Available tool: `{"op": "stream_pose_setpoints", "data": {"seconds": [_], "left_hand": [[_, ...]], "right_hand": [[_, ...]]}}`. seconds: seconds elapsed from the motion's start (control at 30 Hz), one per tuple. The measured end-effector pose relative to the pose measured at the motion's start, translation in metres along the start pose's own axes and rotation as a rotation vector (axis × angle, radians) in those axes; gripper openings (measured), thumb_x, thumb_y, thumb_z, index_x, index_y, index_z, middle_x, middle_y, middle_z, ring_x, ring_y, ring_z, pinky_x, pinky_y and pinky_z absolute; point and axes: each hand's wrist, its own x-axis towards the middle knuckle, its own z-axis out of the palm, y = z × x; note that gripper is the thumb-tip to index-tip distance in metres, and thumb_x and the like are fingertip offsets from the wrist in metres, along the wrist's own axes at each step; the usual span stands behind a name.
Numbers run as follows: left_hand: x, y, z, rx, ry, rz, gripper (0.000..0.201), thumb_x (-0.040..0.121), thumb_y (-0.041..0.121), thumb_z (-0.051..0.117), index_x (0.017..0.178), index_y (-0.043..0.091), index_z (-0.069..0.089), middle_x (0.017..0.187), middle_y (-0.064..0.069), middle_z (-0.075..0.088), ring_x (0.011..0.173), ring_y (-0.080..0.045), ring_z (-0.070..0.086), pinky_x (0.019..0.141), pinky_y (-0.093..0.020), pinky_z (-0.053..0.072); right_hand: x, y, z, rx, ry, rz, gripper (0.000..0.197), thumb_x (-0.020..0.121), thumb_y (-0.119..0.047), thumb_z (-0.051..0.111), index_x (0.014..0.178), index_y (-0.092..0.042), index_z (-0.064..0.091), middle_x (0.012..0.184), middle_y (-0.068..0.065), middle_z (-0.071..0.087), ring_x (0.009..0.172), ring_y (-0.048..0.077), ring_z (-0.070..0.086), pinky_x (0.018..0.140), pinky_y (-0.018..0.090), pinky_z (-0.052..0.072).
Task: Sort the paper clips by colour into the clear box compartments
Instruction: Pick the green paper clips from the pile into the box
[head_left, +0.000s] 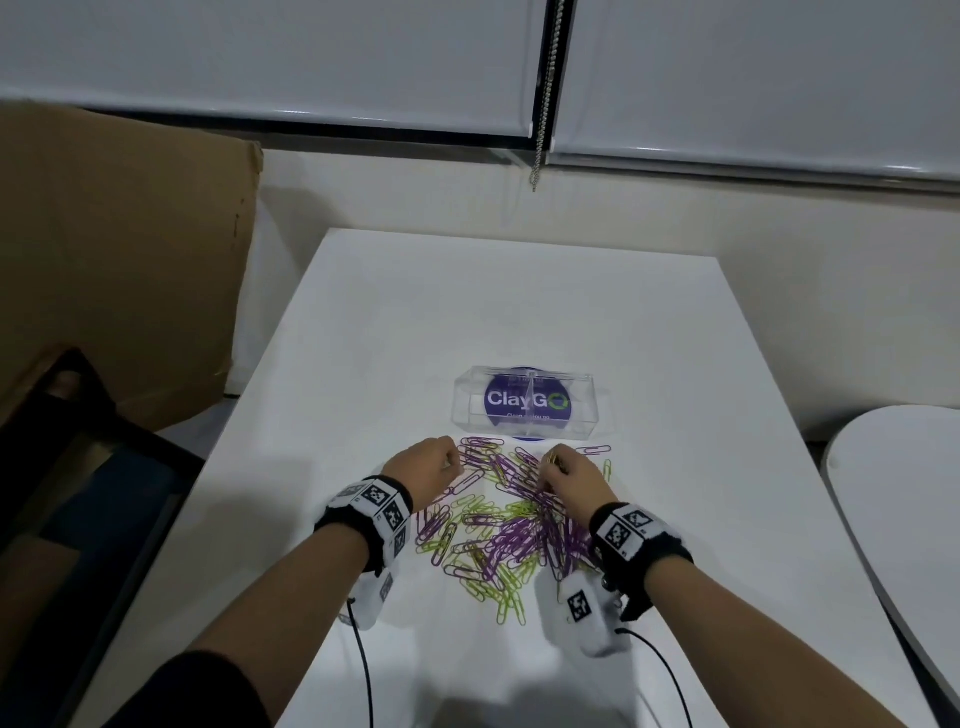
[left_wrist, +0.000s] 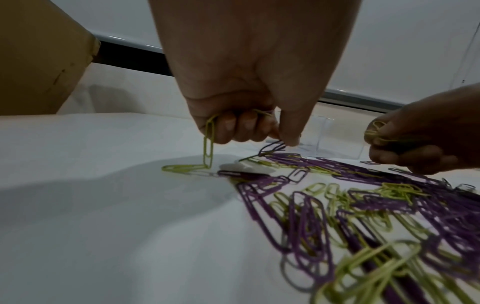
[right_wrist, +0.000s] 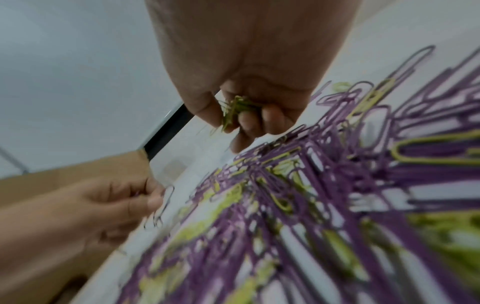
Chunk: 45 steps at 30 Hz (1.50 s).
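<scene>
Nearest us, at 6 o'clock on the white table (head_left: 649, 332), the mixed pile of paper clips (head_left: 498, 540) lies spread out, purple and yellow-green tangled together, w/ blur hiding finer detail in the right wrist view.

At the pile's far edge, approx 10 o'clock, our left hand (head_left: 431, 465) has its fingers curled on a few clips: a yellow-green clip (left_wrist: 209, 139) hangs from the curled fingers w/ another linked below it on the table, and thumb and forefinger pinch a dark purple one (left_wrist: 272, 147).

At approx 1 o'clock of the pile, our right hand (head_left: 569, 475) is clamped on a small bunch of yellow-green clips (right_wrist: 235, 110), fingers closed tight round it.

Farther, at 12 o'clock, the clear box (head_left: 524, 402) sits on a purple round sticker (head_left: 511, 400), just beyond the pile, a divider splitting it into 2 compartments.

Progress, as we judge it: early. Both compartments look empty; only 2 handfuls are gathered, and nearly the whole pile remains to sort.
</scene>
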Motion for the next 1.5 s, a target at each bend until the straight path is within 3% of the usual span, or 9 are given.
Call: {"op": "stream_pose_setpoints", "data": {"seconds": [0.13,0.23,0.47,0.63,0.77,0.87,1.1,1.27,1.5], "left_hand": [[-0.001,-0.001,0.001,-0.049,-0.019,0.011,0.025,0.097,0.022,0.043,0.114,0.010,0.058,0.119,-0.007,0.061,0.106,-0.023,0.058,0.084,-0.029,0.043],[-0.004,0.000,0.002,-0.031,-0.031,0.022,0.024,0.095,0.026,0.048,0.113,0.014,0.059,0.119,-0.005,0.062,0.106,-0.021,0.059,0.084,-0.027,0.043],[-0.014,0.009,0.012,0.139,-0.112,0.107,0.026,0.093,0.029,0.049,0.115,0.020,0.060,0.122,0.000,0.060,0.107,-0.018,0.058,0.084,-0.026,0.042],[-0.015,0.016,0.017,0.232,-0.035,0.067,0.033,0.091,0.038,0.053,0.118,0.020,0.058,0.124,-0.001,0.058,0.110,-0.021,0.057,0.089,-0.030,0.044],[-0.015,0.018,0.022,0.293,-0.038,0.037,0.041,0.088,0.040,0.056,0.122,0.017,0.053,0.128,-0.003,0.054,0.114,-0.023,0.055,0.092,-0.033,0.043],[-0.015,0.019,0.025,0.286,-0.050,0.009,0.040,0.089,0.038,0.056,0.120,0.013,0.054,0.127,-0.006,0.053,0.114,-0.025,0.055,0.092,-0.034,0.043],[-0.015,0.024,0.025,0.260,-0.136,-0.019,0.022,0.092,0.029,0.054,0.095,0.009,0.063,0.110,-0.009,0.062,0.108,-0.029,0.060,0.089,-0.034,0.048],[-0.014,0.024,0.025,0.246,-0.173,-0.015,0.031,0.091,0.028,0.055,0.107,0.003,0.064,0.119,-0.012,0.060,0.108,-0.030,0.060,0.091,-0.035,0.048],[-0.016,0.025,0.028,0.246,-0.133,0.026,0.023,0.091,0.017,0.052,0.106,0.002,0.063,0.116,-0.013,0.061,0.105,-0.030,0.060,0.090,-0.035,0.048]], "right_hand": [[0.004,0.004,-0.003,0.258,-0.008,0.047,0.028,0.088,0.002,0.044,0.069,-0.016,0.051,0.057,0.004,0.060,0.041,0.013,0.037,0.042,0.020,0.029],[0.003,0.004,-0.004,0.399,-0.055,0.083,0.029,0.090,0.008,0.038,0.075,-0.013,0.052,0.060,0.008,0.058,0.034,0.005,0.047,0.035,0.013,0.030],[0.000,0.002,-0.004,0.572,-0.185,0.178,0.026,0.093,-0.013,0.051,0.067,-0.011,0.048,0.063,0.006,0.051,0.046,0.013,0.047,0.046,0.022,0.035],[-0.003,-0.009,-0.003,0.059,-0.157,0.044,0.031,0.087,-0.025,0.062,0.064,-0.017,0.045,0.057,-0.003,0.050,0.048,0.007,0.046,0.047,0.017,0.036],[-0.003,-0.014,0.005,-0.348,-0.242,-0.124,0.010,0.086,-0.024,0.062,0.087,-0.015,0.058,0.089,0.001,0.058,0.082,0.016,0.053,0.065,0.022,0.039],[-0.003,-0.011,0.011,-0.595,-0.273,-0.142,0.029,0.087,-0.026,0.060,0.113,-0.013,0.057,0.115,0.008,0.060,0.105,0.024,0.057,0.085,0.031,0.044],[-0.001,-0.010,0.014,-0.643,-0.272,-0.064,0.027,0.087,-0.023,0.059,0.109,-0.008,0.057,0.117,0.012,0.060,0.107,0.028,0.057,0.087,0.034,0.045],[-0.002,-0.007,0.013,-0.590,-0.283,-0.079,0.024,0.088,-0.021,0.059,0.107,-0.007,0.057,0.114,0.013,0.061,0.098,0.026,0.057,0.078,0.030,0.041],[-0.005,-0.005,0.011,-0.501,-0.249,-0.113,0.010,0.086,-0.016,0.061,0.093,-0.010,0.057,0.108,0.015,0.063,0.085,0.017,0.049,0.075,0.025,0.037]]}}
